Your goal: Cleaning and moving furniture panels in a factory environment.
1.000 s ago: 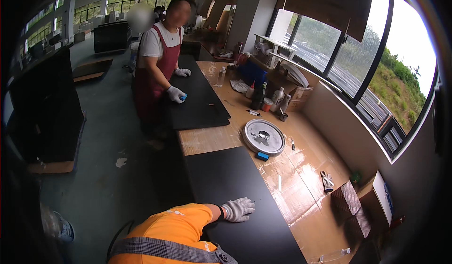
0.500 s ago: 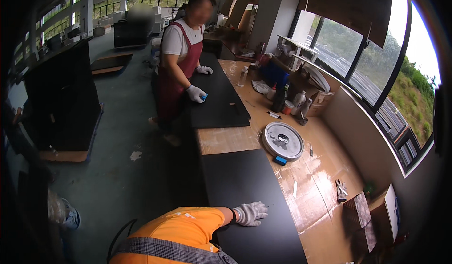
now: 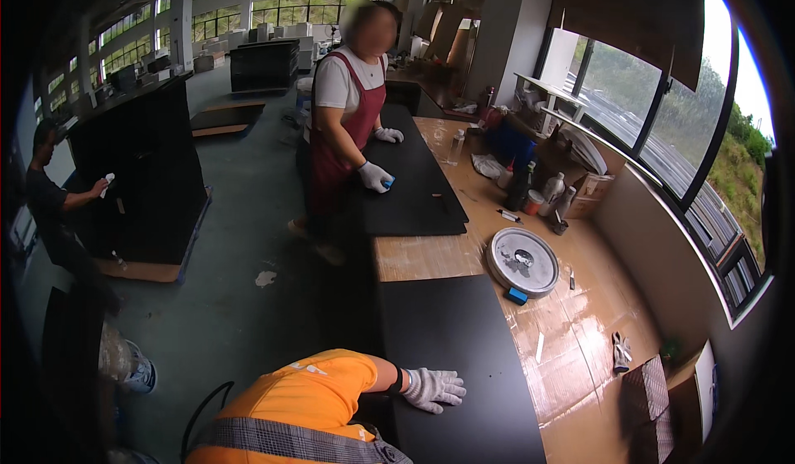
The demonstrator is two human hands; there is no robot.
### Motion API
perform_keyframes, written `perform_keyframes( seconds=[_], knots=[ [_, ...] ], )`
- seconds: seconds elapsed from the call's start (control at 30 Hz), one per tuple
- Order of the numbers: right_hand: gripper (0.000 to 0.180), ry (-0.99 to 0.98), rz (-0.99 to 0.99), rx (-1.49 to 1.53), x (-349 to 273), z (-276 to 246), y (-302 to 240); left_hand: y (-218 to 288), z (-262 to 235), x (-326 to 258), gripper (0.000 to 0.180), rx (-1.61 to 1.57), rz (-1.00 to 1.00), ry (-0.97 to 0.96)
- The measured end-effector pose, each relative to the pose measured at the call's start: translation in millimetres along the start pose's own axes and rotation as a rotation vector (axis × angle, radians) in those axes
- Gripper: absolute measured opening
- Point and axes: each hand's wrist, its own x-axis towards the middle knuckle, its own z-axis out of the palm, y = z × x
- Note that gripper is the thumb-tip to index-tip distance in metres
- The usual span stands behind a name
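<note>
My left hand [image 3: 435, 389], in a pale knit glove with a dark band at the wrist, lies flat on a matte black panel [image 3: 447, 323]. Its fingers are spread and point right. The arm reaches in from an orange sleeve at the lower edge. Small dark specks [image 3: 494, 375] show on the panel beyond the fingertips. My right hand is out of the picture. Past the panel's far right corner, a round grey disc [image 3: 522, 264] with a wet-looking patch at its centre rests on the bench, a blue block [image 3: 517, 297] at its near edge.
Across the bench [image 3: 422, 257], a co-worker in a maroon apron [image 3: 373, 116] presses a blue piece [image 3: 388, 184] on another black panel [image 3: 414, 207]. Bottles [image 3: 553, 187] and a loose glove [image 3: 621, 353] lie rightward. Another person [image 3: 54, 191] holds a white cloth [image 3: 108, 181] beside upright dark panels [image 3: 157, 158].
My left hand has slid a little left and nearer across the panel, away from the specks. The view has swung left, bringing the person with the cloth into clearer sight.
</note>
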Motion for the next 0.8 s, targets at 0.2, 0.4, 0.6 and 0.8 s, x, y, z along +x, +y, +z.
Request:
perform_keyframes(
  seconds=[0.2, 0.4, 0.6, 0.8],
  knots=[
    [0.036, 0.122, 0.095, -0.213, 45, 24, -4, -10, -3, -23, 0.053, 0.062, -0.101, 0.061],
    [0.035, 0.045, 0.038, 0.023, 50, 24, 15, -10, -6, -22, 0.051, 0.048, -0.106, 0.044],
    [0.035, 0.009, 0.022, 0.114, 53, 27, 22, -7, -8, -28, 0.05, 0.049, -0.107, 0.04],
    [0.035, -0.015, 0.021, 0.18, 62, 22, 28, -11, -5, -22, 0.05, 0.045, -0.106, 0.044]
  ],
)
